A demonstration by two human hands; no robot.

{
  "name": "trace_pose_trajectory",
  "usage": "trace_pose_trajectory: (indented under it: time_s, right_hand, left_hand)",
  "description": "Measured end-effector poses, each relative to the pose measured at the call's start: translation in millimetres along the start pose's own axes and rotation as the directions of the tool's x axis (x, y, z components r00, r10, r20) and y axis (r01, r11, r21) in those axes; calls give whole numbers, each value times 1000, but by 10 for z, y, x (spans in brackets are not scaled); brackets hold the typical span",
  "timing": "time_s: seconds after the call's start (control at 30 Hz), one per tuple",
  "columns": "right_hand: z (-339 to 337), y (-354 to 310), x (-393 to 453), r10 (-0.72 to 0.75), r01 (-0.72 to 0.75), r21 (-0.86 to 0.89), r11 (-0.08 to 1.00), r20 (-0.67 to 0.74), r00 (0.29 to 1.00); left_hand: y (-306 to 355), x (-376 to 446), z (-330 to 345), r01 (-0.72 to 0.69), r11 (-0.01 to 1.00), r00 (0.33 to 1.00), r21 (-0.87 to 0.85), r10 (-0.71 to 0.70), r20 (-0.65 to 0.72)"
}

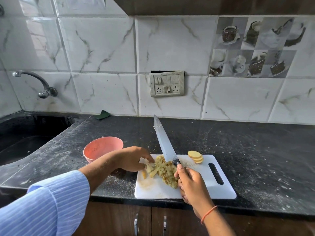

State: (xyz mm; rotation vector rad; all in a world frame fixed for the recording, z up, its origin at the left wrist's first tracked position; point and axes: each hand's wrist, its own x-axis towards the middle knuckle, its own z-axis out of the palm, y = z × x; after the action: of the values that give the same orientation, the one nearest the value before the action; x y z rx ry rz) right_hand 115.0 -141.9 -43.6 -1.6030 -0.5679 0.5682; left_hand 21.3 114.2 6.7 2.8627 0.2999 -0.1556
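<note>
Dicing on a board, near to far. Two door handles [135, 225] sit below the counter [255, 159]. The right hand [190, 183] is clamped round the handle of the one knife [163, 142], whose blade is lifted off the board [204, 189] with its tip pointing away. The board lies at the counter's front edge and carries the dice [166, 171] in a single heap, too many to count. The left hand [133, 159] rests at the heap's left edge, its bent fingers pinching a pale chunk [144, 161].

To cut well, the left fingertips probably need to stay tucked back from the edge. The blade should come down tip first and rock through the heap.

About four slices [196, 156] lie fanned at the board's far right corner, uncut. One pink bowl [102, 147] stands just behind the left wrist. Beyond are one green scrubber [102, 114], one tap [34, 82] and one socket panel [167, 83].
</note>
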Motion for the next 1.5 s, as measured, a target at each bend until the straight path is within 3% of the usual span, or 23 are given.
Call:
trace_pose_trajectory:
  time_s: [0.17, 0.33, 0.57, 0.73, 0.9, 1.27, 1.37, 1.5]
  right_hand:
    - [-6, -1, 1, 0, 0, 19, 1000, 20, 1000]
    - [-2, -4, 10, 5, -7, 47, 999, 30, 1000]
    - [5, -3, 2, -4, 1, 76, 997, 41, 999]
    - [4, -9, -7, -8, 5, 78, 997, 48, 999]
    - [-1, -6, -7, -11, 7, 75, 997, 45, 999]
    - [6, -4, 8, -3, 3, 25, 1000, 25, 1000]
    - [1, 9, 15, -11, 10, 9, 1000, 23, 1000]
    - [-10, 31, 26, -10, 10, 19, 1000, 25, 1000]
  left_hand:
    - [-91, -55, 32, -82, 995, 992, 54, 76, 104]
    - [-108, -79, 41, -111, 991, 994, 77, 110, 23]
    - [-74, -188, 294, -50, 997, 986, -57, 40, -164]
    - [-14, -270, 374, -6, 988, 979, -153, -26, -204]
    - [-36, -273, 356, 49, 988, 964, -144, -84, -251]
    - [199, -9, 305, 111, 975, 963, -191, -154, -223]
    - [149, -9, 183, 117, 971, 949, -210, -172, -264]
    - [-41, -72, 43, 159, 976, 958, -151, -189, -215]
